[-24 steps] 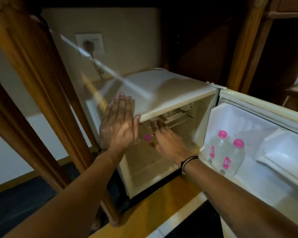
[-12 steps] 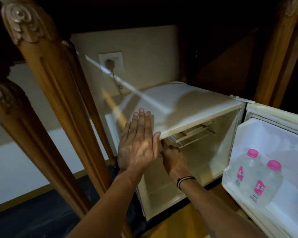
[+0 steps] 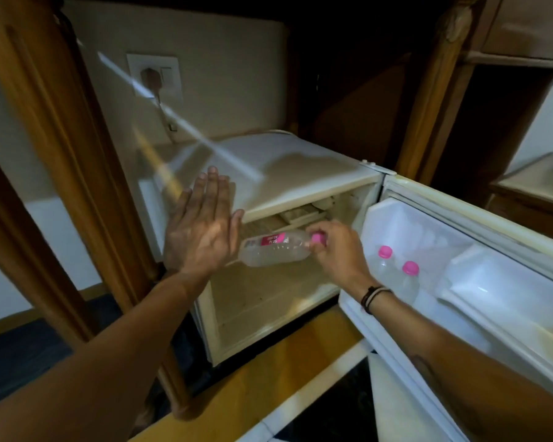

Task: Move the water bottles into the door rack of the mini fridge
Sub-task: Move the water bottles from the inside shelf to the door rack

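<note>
Gripping a water bottle (image 3: 273, 248) by its pink cap, our right hand (image 3: 336, 250) has now drawn it sideways out of the mini fridge (image 3: 300, 173), where earlier we reached in empty, while our left hand (image 3: 201, 234) stays flat, fingers (image 3: 213, 193) spread, two bottles (image 3: 396, 275) standing in the door rack (image 3: 358, 314).

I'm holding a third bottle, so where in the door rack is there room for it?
The white door rack is crowded at its hinge end, where two clear pink-capped bottles stand together. Bare rack runs outward from them, below the white door shelf.
</note>
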